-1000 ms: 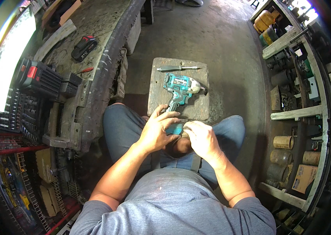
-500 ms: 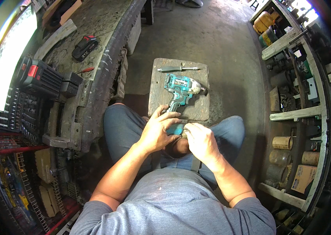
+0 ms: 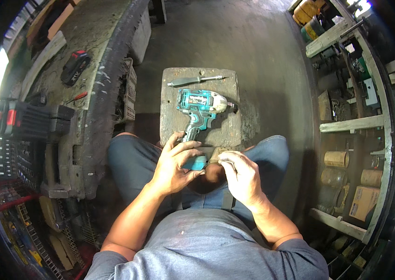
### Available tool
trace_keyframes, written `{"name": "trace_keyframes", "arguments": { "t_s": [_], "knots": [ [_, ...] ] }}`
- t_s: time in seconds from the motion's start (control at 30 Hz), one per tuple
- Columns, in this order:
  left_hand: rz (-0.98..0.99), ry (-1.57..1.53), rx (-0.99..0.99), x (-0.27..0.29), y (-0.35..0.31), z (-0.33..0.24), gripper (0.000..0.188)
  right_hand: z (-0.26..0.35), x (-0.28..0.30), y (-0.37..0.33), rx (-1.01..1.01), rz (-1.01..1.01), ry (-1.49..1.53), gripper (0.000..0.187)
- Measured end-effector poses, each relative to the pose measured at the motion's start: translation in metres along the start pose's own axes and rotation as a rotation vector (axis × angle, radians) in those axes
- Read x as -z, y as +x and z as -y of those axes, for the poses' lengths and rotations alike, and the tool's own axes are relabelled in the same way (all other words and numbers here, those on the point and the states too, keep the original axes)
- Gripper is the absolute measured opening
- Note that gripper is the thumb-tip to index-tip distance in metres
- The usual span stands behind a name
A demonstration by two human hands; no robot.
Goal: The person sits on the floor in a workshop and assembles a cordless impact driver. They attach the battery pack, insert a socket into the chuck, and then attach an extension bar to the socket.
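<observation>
A teal and black cordless impact wrench (image 3: 202,101) lies on its side on a worn wooden stool (image 3: 168,105), its nose pointing right. The fingers of my left hand (image 3: 175,164) curl over the bottom of its handle and grip a teal block (image 3: 195,163) there; whether block and handle are joined is hidden by the fingers. Close to the block's right side, my right hand (image 3: 243,175) has thumb and fingertips pinched together, and anything between them is too small to make out. Beyond the wrench rests a screwdriver (image 3: 193,81) with a dark handle.
On the left, a heavy workbench (image 3: 95,60) carries a black-and-red battery (image 3: 75,66), a red-handled tool (image 3: 77,97) and a socket set (image 3: 13,156). A wooden shelf rack (image 3: 351,124) with cans and boxes stands on the right. My knees flank the stool.
The view has shifted, so stool and wrench appear further left. My right fingertips have drawn slightly away from the teal block, which my left hand still grips.
</observation>
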State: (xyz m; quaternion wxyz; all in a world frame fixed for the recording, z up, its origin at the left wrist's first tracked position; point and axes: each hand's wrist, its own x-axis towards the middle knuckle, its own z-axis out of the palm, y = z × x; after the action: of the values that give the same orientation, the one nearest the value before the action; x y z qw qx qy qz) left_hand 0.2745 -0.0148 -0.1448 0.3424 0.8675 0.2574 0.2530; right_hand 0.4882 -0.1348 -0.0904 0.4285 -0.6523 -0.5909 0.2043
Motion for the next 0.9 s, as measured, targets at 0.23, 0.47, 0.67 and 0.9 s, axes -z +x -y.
{"name": "trace_keyframes", "arguments": {
  "t_s": [0.23, 0.47, 0.67, 0.9],
  "knots": [
    [-0.019, -0.055, -0.013, -0.002, 0.001, 0.006, 0.059, -0.005, -0.002, 0.006, 0.018, 0.067, 0.036, 0.019],
    [-0.041, -0.062, -0.008, -0.003, 0.001, 0.006, 0.061, 0.004, -0.006, 0.014, 0.055, 0.097, -0.049, 0.011],
    [0.008, -0.022, -0.010, 0.011, 0.004, -0.008, 0.065, 0.017, -0.016, 0.024, -0.167, 0.016, 0.181, 0.012],
    [-0.049, -0.013, -0.044, 0.058, -0.003, 0.001, 0.069, 0.016, -0.029, 0.036, -0.212, -0.053, 0.419, 0.010]
  ]
}}
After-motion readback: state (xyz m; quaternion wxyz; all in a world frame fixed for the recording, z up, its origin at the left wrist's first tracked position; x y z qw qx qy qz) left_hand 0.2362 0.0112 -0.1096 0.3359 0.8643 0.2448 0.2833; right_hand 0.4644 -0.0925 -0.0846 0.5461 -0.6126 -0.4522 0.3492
